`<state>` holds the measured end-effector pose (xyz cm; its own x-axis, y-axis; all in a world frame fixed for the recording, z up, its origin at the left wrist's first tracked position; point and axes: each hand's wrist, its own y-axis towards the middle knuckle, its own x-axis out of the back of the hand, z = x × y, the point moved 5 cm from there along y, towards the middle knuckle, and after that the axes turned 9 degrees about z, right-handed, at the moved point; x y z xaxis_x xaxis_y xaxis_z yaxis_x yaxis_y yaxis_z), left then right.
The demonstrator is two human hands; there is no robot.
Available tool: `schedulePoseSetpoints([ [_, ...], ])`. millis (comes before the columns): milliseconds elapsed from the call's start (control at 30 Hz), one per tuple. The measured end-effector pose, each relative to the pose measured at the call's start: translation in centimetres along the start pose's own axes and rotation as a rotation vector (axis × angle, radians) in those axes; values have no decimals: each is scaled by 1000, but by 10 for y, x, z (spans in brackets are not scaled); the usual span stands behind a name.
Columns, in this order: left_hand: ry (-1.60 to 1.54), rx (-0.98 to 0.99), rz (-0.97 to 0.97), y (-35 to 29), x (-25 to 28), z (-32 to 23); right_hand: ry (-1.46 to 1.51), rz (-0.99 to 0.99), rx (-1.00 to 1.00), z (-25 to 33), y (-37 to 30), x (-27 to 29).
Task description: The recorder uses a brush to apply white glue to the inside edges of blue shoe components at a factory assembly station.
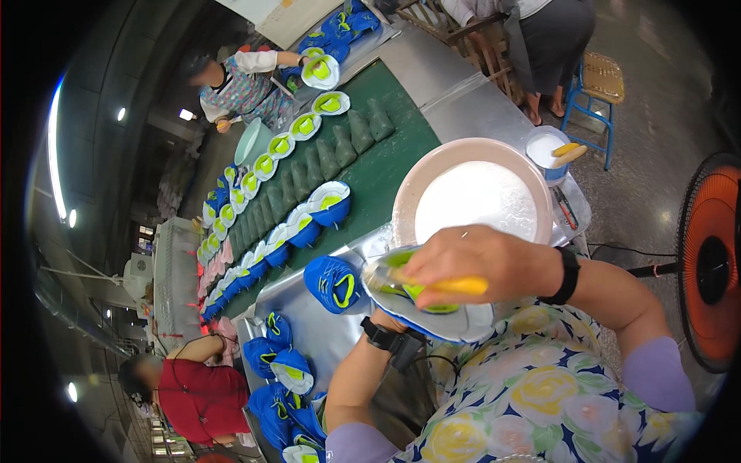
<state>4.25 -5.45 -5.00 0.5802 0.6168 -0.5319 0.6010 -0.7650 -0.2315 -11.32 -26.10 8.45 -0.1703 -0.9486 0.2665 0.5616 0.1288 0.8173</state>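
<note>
My right hand (pixel 471 262) is closed round the yellow handle of a brush (pixel 459 285). The bristles reach into a blue shoe upper (pixel 471 322), turned with its white lining and lime-green inside upward. Beneath that upper, my left hand (pixel 388 319) supports it, its fingers mostly hidden. Just beyond my hands stands a large beige basin (pixel 409 185) of white liquid. Another blue upper (pixel 332 284) with lime-green trim lies on the metal table edge to the left of my hands.
Several blue uppers (pixel 270 359) lie at lower left. A green conveyor belt (pixel 378 166) carries rows of uppers and dark, sole-shaped pieces. A small bucket (pixel 546 147) with yellow-handled brushes stands right of the basin, near an orange fan (pixel 718 262). Co-workers are at far left, lower left and top right.
</note>
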Motion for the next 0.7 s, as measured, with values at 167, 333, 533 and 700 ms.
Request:
schedulePoseSetpoints([
  [167, -3, 36, 71, 2, -7, 9, -228, 168, -58, -20, 2, -1],
  [333, -18, 52, 113, 6, -15, 15, -220, 166, -427, -52, -13, 30],
  [533, -43, 81, 163, 6, -21, 20, -145, 240, -679, -62, -32, 50],
  [700, 284, 17, 177, 12, -59, 0, -152, 6, -295, -39, -19, 55],
])
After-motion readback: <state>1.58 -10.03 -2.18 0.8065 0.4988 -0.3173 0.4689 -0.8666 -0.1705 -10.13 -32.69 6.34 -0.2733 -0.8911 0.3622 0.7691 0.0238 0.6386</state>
